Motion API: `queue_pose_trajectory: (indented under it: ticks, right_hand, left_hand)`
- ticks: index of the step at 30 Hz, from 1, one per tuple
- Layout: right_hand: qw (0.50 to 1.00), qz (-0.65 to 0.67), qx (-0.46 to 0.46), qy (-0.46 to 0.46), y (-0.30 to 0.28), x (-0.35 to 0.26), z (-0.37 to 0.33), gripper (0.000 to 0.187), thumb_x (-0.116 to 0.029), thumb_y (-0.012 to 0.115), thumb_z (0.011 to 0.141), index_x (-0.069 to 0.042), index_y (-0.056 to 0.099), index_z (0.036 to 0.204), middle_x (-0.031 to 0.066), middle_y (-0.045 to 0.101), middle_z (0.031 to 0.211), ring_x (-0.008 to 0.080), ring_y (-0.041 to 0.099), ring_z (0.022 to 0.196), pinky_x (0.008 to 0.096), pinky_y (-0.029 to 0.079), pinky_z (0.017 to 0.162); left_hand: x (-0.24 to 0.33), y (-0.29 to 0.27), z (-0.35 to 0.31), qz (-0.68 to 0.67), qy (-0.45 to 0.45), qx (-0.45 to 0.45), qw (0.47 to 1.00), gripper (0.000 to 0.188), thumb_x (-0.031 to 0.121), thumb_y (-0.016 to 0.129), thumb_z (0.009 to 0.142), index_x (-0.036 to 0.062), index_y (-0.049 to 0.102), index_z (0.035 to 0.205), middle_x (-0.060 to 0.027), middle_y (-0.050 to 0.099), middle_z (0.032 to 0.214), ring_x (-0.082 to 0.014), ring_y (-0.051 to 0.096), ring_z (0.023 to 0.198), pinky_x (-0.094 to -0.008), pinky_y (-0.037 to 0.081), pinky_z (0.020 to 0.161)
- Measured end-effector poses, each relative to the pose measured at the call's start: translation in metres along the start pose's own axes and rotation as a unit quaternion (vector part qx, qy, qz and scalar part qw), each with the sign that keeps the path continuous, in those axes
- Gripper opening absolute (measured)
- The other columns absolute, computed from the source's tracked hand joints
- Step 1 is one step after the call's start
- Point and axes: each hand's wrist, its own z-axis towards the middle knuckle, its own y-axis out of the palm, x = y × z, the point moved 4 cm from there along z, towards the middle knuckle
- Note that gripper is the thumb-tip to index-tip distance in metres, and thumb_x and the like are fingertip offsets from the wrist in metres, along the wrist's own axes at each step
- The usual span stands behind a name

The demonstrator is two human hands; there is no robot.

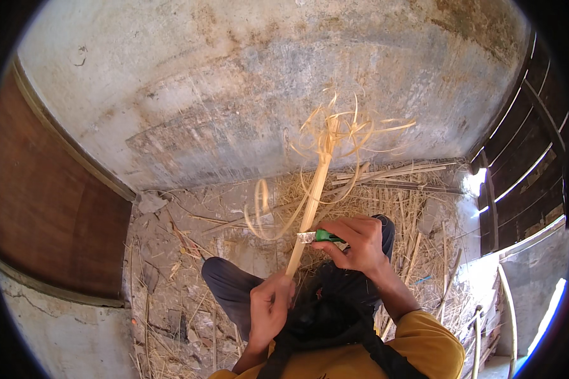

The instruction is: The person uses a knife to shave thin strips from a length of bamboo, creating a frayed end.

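- Pale stick point(315, 194): from here I see the left hand point(272, 306) closed round its near end.
- Right hand point(359, 243) clasps a knife point(326, 235) against it; overpressing could split the stick.

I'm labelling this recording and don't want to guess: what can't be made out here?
All in the head view:
Lower end of the wooden strip: hidden by the left hand.
Rest of the green handle: covered by the right hand.
Blue scrap: too small to identify.
Brown panel: cut off by the fisheye rim.
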Motion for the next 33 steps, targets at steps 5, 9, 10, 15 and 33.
queue_pose_trajectory:
  ticks: [5,9,10,15,33]
  right_hand:
    - [0.999,0.002,0.019,0.032,-0.004,0.009,0.003,0.03,-0.032,0.091,0.082,-0.011,0.08,0.101,0.0037,0.076,0.081,0.0237,0.072,0.064,0.0347,0.054,0.057]
    - [0.999,-0.005,0.027,0.039,-0.004,0.014,0.009,0.03,-0.03,0.09,0.084,-0.009,0.081,0.104,0.0076,0.078,0.085,0.0261,0.074,0.067,0.0355,0.056,0.06]
    - [0.998,-0.004,0.035,0.058,-0.007,0.018,0.011,0.03,-0.029,0.09,0.085,-0.008,0.081,0.104,0.0089,0.079,0.087,0.0272,0.075,0.068,0.0359,0.057,0.061]
    - [0.99,-0.051,0.07,0.113,-0.02,0.053,0.022,0.032,-0.028,0.088,0.088,-0.003,0.081,0.107,0.0137,0.08,0.093,0.0319,0.078,0.076,0.0381,0.061,0.068]
    - [0.979,0.032,0.006,0.201,-0.02,0.067,0.027,0.024,-0.025,0.081,0.098,-0.003,0.078,0.107,0.0094,0.072,0.078,0.0194,0.065,0.065,0.0333,0.051,0.062]
  left_hand:
    - [-0.006,-0.002,-0.003,0.021,0.017,-0.021,0.999,0.032,0.01,0.051,0.114,-0.0042,0.061,0.086,-0.0009,0.053,0.07,-0.0067,0.05,0.061,-0.0268,0.039,0.056]
    - [-0.006,-0.003,-0.006,0.031,0.013,-0.021,0.999,0.035,0.01,0.052,0.114,-0.0038,0.058,0.082,-0.001,0.054,0.07,-0.0071,0.05,0.061,-0.0269,0.039,0.056]
    - [-0.009,-0.005,-0.007,0.043,0.02,-0.025,0.999,0.035,0.01,0.052,0.114,-0.0038,0.058,0.082,-0.001,0.054,0.07,-0.0071,0.05,0.061,-0.0267,0.039,0.056]
    - [-0.017,-0.002,-0.016,0.057,-0.006,-0.04,0.998,0.047,0.026,0.049,0.118,0.0011,0.058,0.079,0.0015,0.051,0.068,-0.0049,0.048,0.059,-0.0259,0.037,0.054]
    - [-0.027,-0.007,-0.021,-0.006,-0.11,-0.054,0.992,0.034,0.028,0.051,0.117,0.0019,0.064,0.1,0.0029,0.054,0.072,-0.0034,0.049,0.061,-0.0226,0.039,0.054]
